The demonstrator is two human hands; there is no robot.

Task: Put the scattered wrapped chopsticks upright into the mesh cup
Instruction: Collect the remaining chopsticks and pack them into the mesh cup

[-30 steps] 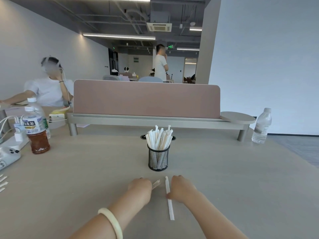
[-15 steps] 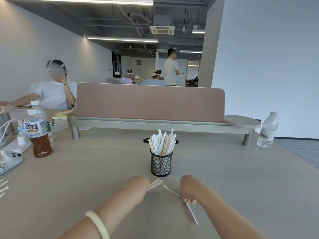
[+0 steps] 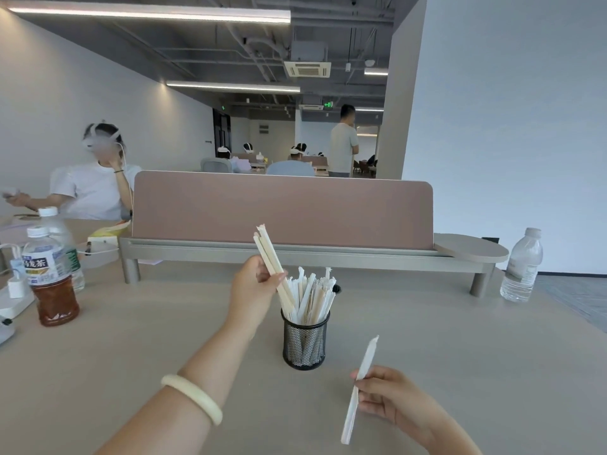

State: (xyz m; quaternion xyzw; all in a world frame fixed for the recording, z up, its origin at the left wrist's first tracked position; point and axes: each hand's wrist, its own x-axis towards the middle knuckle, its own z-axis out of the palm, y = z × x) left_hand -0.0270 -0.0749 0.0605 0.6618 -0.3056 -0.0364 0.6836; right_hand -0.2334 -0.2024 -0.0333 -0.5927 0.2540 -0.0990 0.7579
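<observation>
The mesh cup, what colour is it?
Black wire mesh cup, seen clearly in the head view.

The left hand [image 3: 254, 287] is raised, forearm stretched forward, fingers pinched closed — a pale bangle [image 3: 192, 397] on its wrist. The right hand [image 3: 389, 397] sits low, fingers curled in a closed grip.

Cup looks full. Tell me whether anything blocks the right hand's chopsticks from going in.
Nothing lies between the right hand with its wrapped chopsticks and the mesh cup. But the left hand's bundle is entering the crowded mouth.
</observation>
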